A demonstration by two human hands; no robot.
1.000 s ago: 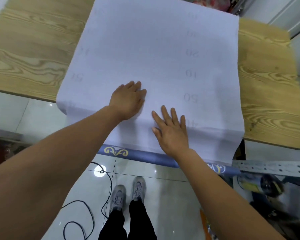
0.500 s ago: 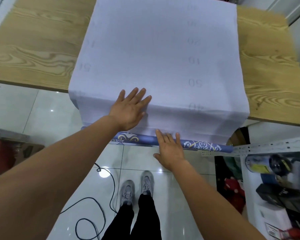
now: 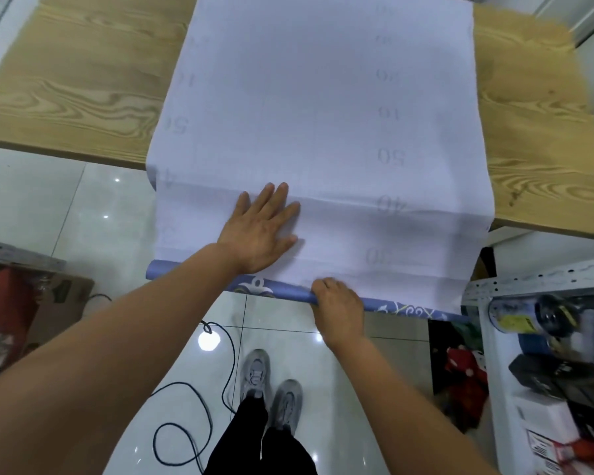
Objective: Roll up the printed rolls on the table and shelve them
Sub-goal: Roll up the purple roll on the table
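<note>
The printed sheet (image 3: 323, 114) lies white side up across the wooden surface (image 3: 83, 80), its near end hanging over the edge. The left hand (image 3: 259, 234) presses flat on the overhang, fingers straight and spread. The right hand (image 3: 338, 305) curls its fingers around the blue patterned rolled end (image 3: 275, 292) hanging below the edge.

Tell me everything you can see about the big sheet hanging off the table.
The printed sheet is wide, pale and paper-like, faint mirrored numbers showing through. It lies along the wooden table and drapes over its near edge. The left hand presses flat on it; the right hand grips its blue patterned rolled end.
</note>
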